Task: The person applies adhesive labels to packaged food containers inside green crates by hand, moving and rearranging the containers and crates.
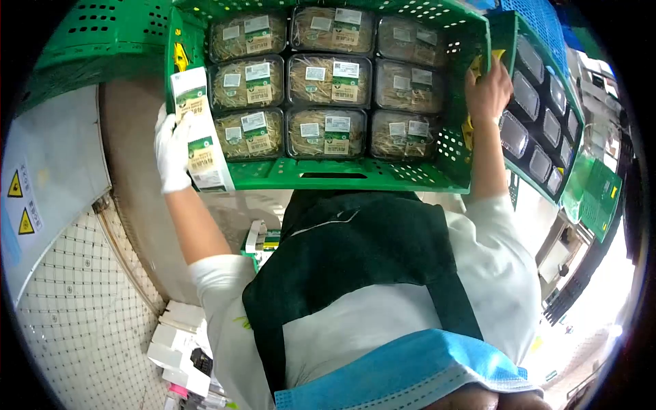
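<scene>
With my bare right hand [488, 89], I am grasping the right end of the green crate [410, 176] by a yellow latch [467, 131], while my gloved left hand [172, 154] is pinching a strip of printed labels [198, 126] over its left end. Nine labelled packs [329, 80] are lying in three rows inside the crate, just beyond my dark apron [362, 253].

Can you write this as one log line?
left hand: gloved, holding label strip | right hand: on green crate | green crate: nine packs showing
</scene>
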A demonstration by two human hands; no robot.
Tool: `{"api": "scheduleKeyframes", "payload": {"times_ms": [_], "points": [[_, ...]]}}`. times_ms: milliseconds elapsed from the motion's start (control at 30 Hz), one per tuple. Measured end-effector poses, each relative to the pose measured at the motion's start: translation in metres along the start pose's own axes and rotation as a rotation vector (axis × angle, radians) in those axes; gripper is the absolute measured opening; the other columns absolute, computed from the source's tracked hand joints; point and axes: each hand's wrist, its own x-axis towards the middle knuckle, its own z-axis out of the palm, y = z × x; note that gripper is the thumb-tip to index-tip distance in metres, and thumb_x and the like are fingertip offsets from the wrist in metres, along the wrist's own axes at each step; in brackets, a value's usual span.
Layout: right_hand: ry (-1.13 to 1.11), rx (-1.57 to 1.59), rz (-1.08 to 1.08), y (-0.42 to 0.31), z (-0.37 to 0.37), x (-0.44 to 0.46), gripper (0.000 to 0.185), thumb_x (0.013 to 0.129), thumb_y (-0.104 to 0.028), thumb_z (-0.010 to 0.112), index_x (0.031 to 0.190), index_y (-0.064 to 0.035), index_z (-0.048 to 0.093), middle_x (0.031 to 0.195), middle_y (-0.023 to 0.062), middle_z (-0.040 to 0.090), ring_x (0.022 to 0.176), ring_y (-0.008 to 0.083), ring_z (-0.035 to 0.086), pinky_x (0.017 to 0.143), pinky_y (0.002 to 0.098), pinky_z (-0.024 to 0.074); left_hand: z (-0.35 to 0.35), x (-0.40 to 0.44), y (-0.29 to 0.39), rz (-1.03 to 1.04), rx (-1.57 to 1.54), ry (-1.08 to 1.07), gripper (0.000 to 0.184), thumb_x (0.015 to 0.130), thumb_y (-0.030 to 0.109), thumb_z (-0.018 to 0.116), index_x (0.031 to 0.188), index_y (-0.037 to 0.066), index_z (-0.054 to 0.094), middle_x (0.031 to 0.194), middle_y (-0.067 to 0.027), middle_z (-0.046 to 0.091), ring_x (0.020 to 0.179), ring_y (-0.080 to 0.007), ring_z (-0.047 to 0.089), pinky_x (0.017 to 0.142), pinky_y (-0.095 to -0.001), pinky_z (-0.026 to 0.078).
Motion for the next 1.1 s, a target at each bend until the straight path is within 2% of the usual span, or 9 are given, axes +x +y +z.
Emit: {"api": "scheduleKeyframes", "payload": {"times_ms": [133, 167, 333, 600, 667, 867, 933, 967, 1100], "points": [[-0.587, 0.253, 0.454, 0.028, 0.008, -0.030, 0.057, 0.073, -0.025, 0.059, 0.114, 0.0016, 0.031, 0.091, 0.0246, 0.055, 0.086, 0.0367, 0.054, 0.072, 0.0415, 0.0436, 0.006, 0.033, -0.041, -0.380, -0.497, -0.146, 0.025, 0.077, 0.018, 0.057, 0.091, -0.002, 0.056, 0.081, -0.0042, 0.057, 0.071, -0.0097, 0.051, 0.063, -0.0225, 0.041], [-0.362, 0.245, 0.377, 0.041, 0.030, -0.034, 0.049, 0.074, -0.025, 0.059, 0.107, 0.0029, 0.037, 0.078, 0.0236, 0.058, 0.074, 0.0372, 0.057, 0.064, 0.0421, 0.0450, 0.003, 0.034, -0.042, -0.345, -0.499, -0.162, 0.023, 0.077, 0.018, 0.057, 0.090, -0.001, 0.057, 0.080, -0.0028, 0.057, 0.071, -0.0085, 0.051, 0.062, -0.0223, 0.041], [-0.498, 1.012, 0.627, 0.049, -0.023, -0.009, 0.026, 0.075, -0.018, 0.058, 0.085, 0.0040, 0.052, 0.063, 0.0098, 0.054, 0.049, 0.0173, 0.052, 0.044, 0.0288, 0.0405, -0.027, 0.033, -0.008, -0.383, -0.534, -0.061, 0.023, 0.079, 0.016, 0.056, 0.094, -0.001, 0.058, 0.083, -0.0025, 0.058, 0.070, -0.0080, 0.052, 0.062, -0.0213, 0.042], [-0.452, 1.166, 0.241, 0.106, -0.166, 0.019, 0.018, 0.080, -0.018, 0.054, 0.091, -0.0040, 0.058, 0.064, -0.0006, 0.048, 0.056, 0.0090, 0.049, 0.048, 0.0220, 0.0421, -0.114, -0.030, 0.115, -0.286, -0.449, 0.000, 0.024, 0.080, 0.019, 0.056, 0.094, 0.000, 0.054, 0.084, -0.0044, 0.058, 0.070, -0.0104, 0.056, 0.063, -0.0234, 0.045], [-0.537, 1.431, 0.405, 0.154, -0.171, 0.018, 0.027, 0.076, -0.014, 0.055, 0.095, 0.0048, 0.050, 0.076, 0.0127, 0.055, 0.062, 0.0191, 0.056, 0.052, 0.0297, 0.0458, -0.109, -0.042, 0.148, -0.255, -0.413, 0.015, 0.023, 0.081, 0.020, 0.054, 0.094, 0.001, 0.054, 0.082, -0.0035, 0.058, 0.069, -0.0097, 0.056, 0.061, -0.0228, 0.045], [-0.219, 1.083, 0.579, 0.283, -0.226, -0.050, 0.017, 0.071, -0.013, 0.059, 0.073, 0.0030, 0.054, 0.055, 0.0073, 0.050, 0.042, 0.0146, 0.048, 0.037, 0.0263, 0.0382, -0.046, -0.088, 0.255, -0.073, -0.632, -0.214, 0.033, 0.082, 0.020, 0.051, 0.108, 0.000, 0.051, 0.104, -0.0075, 0.055, 0.091, -0.0142, 0.054, 0.082, -0.0263, 0.041], [-0.323, 0.669, 0.637, 0.308, -0.228, -0.067, 0.023, 0.071, -0.015, 0.058, 0.085, 0.0038, 0.054, 0.070, 0.0129, 0.055, 0.059, 0.0222, 0.055, 0.050, 0.0310, 0.0449, -0.027, -0.064, 0.252, -0.104, -0.706, -0.354, 0.033, 0.081, 0.020, 0.052, 0.107, 0.000, 0.051, 0.105, -0.0084, 0.055, 0.094, -0.0156, 0.053, 0.084, -0.0286, 0.040], [-0.265, 0.651, 0.531, 0.319, -0.227, -0.085, 0.020, 0.082, -0.021, 0.052, 0.091, -0.0046, 0.058, 0.065, -0.0001, 0.050, 0.056, 0.0082, 0.049, 0.050, 0.0224, 0.0418, -0.011, -0.062, 0.262, -0.046, -0.756, -0.392, 0.032, 0.080, 0.019, 0.053, 0.107, 0.001, 0.051, 0.105, -0.0081, 0.055, 0.093, -0.0161, 0.053, 0.082, -0.0295, 0.042], [-0.250, 0.328, 0.549, 0.325, -0.179, -0.039, 0.011, 0.076, -0.017, 0.055, 0.074, -0.0057, 0.056, 0.062, 0.0032, 0.051, 0.053, 0.0149, 0.052, 0.048, 0.0255, 0.0423, 0.019, 0.039, 0.190, -0.187, -0.966, -0.447, 0.024, 0.078, 0.016, 0.055, 0.100, 0.005, 0.053, 0.089, -0.0064, 0.059, 0.078, -0.0170, 0.058, 0.067, -0.0317, 0.049]]}}
